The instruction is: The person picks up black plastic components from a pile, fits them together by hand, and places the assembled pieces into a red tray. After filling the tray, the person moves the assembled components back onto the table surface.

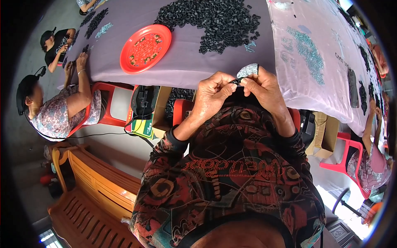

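A person's two bare hands meet at the near edge of a cloth-covered bench [184, 51], to the right of a round red plate [125, 54] and closer to the wearer than it. The left hand [215, 93] and right hand [263, 85] both pinch a small black piece [236, 81] between thumb and fingers; whether it is one part or two joined is too small to tell. A grey-and-white patterned finger cover [247, 70] sits on one right-hand finger. Beyond and to the right of the plate spreads a large heap of black parts [215, 20], with a few pale blue pieces [249, 46] at its near side. Farther right of the plate, scattered teal pieces [309, 56] lie on pinkish-white cloth [289, 84]. Left of the plate, a seated co-worker in a floral top [56, 113] reaches onto the bench. Toward the wearer and left of the plate stands a slatted wooden settee [99, 173]
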Action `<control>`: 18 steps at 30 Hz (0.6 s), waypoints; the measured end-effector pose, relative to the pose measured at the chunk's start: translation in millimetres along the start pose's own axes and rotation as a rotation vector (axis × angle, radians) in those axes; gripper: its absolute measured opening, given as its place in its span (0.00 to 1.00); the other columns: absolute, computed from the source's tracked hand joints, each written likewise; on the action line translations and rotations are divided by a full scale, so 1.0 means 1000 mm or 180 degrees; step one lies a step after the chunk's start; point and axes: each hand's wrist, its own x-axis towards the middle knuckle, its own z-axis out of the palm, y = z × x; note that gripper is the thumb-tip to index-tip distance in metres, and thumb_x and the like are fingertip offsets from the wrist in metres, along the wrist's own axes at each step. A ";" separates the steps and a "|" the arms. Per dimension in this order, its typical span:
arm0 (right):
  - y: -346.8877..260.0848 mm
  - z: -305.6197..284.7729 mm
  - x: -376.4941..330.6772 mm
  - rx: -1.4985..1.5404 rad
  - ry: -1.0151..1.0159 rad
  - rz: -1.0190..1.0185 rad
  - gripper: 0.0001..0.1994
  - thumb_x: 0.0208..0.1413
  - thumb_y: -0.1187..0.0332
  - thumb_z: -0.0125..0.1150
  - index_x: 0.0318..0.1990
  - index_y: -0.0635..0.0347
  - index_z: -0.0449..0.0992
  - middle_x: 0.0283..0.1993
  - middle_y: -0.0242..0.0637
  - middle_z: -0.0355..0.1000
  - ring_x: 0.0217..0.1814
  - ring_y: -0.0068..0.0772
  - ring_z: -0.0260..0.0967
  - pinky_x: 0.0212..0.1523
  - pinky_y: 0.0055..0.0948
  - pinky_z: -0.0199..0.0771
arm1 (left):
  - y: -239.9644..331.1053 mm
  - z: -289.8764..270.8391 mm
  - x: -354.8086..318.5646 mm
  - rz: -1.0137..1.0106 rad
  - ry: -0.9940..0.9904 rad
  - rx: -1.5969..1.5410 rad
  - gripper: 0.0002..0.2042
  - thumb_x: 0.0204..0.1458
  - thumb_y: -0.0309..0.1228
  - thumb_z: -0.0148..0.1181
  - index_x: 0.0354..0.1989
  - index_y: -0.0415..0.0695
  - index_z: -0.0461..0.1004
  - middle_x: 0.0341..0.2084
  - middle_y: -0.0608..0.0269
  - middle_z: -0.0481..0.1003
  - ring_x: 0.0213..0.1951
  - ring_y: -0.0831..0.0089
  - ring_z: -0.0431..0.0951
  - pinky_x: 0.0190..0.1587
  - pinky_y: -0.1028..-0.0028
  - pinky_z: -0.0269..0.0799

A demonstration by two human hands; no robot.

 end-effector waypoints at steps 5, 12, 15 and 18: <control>-0.002 0.002 -0.003 0.0058 0.0007 0.0068 0.04 0.52 0.76 0.53 0.35 0.66 0.69 0.26 0.29 0.68 0.22 0.13 0.62 0.22 0.15 0.65 | 0.000 0.001 -0.001 0.0126 0.0059 -0.0033 0.04 0.50 0.22 0.56 0.35 0.37 0.71 0.24 0.67 0.73 0.26 0.86 0.69 0.29 0.85 0.67; 0.003 0.012 -0.006 -0.0175 0.0371 0.0077 0.03 0.53 0.76 0.52 0.33 0.66 0.69 0.25 0.29 0.68 0.21 0.12 0.61 0.21 0.15 0.64 | -0.002 -0.001 0.001 0.0002 -0.0011 -0.0173 0.04 0.50 0.22 0.56 0.35 0.36 0.72 0.23 0.67 0.73 0.26 0.85 0.69 0.30 0.85 0.66; 0.006 0.018 -0.006 -0.0052 0.0512 0.0153 0.02 0.53 0.76 0.52 0.32 0.65 0.68 0.25 0.29 0.68 0.20 0.12 0.61 0.21 0.15 0.64 | -0.002 -0.001 0.003 0.0034 -0.0048 -0.0132 0.05 0.50 0.22 0.56 0.35 0.36 0.72 0.23 0.67 0.73 0.25 0.85 0.69 0.30 0.84 0.67; 0.005 0.018 -0.008 -0.0065 0.0511 0.0129 0.02 0.53 0.76 0.52 0.32 0.66 0.68 0.25 0.29 0.68 0.20 0.13 0.61 0.21 0.15 0.64 | -0.003 0.001 0.002 0.0051 -0.0003 -0.0145 0.02 0.51 0.21 0.54 0.33 0.38 0.71 0.23 0.70 0.72 0.26 0.87 0.68 0.29 0.85 0.65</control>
